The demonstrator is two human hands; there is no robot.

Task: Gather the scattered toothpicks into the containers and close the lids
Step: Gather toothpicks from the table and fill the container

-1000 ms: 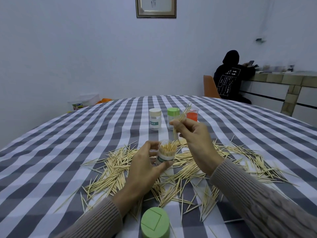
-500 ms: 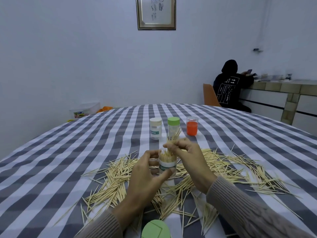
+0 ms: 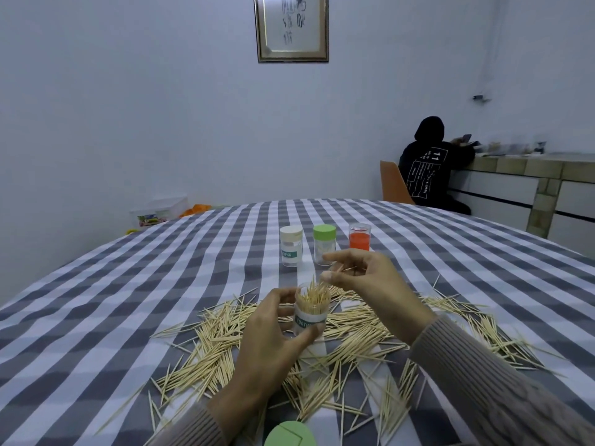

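Observation:
My left hand point(image 3: 270, 349) grips an open clear toothpick container point(image 3: 310, 317) with a white and green label, held upright just above the table. It is packed with upright toothpicks whose tips stick out of the top. My right hand point(image 3: 370, 284) hovers just right of and above its mouth. Thumb and forefinger are apart, and a stray toothpick shows against the fingers. Scattered toothpicks point(image 3: 219, 342) lie in a wide band across the checked tablecloth point(image 3: 96, 317), beneath and around both hands. A loose green lid point(image 3: 289, 434) lies at the near edge.
Three more containers stand in a row behind my hands: one with a white lid point(image 3: 290, 246), one with a green lid point(image 3: 324, 244), and a lidless orange one point(image 3: 359, 238). A person in black point(image 3: 428, 169) sits at a counter far right.
My right hand brought a pinched bundle of toothpicks down into the container, let it go and lifted slightly. The left hand kept hold of the container. The camera tilted upward.

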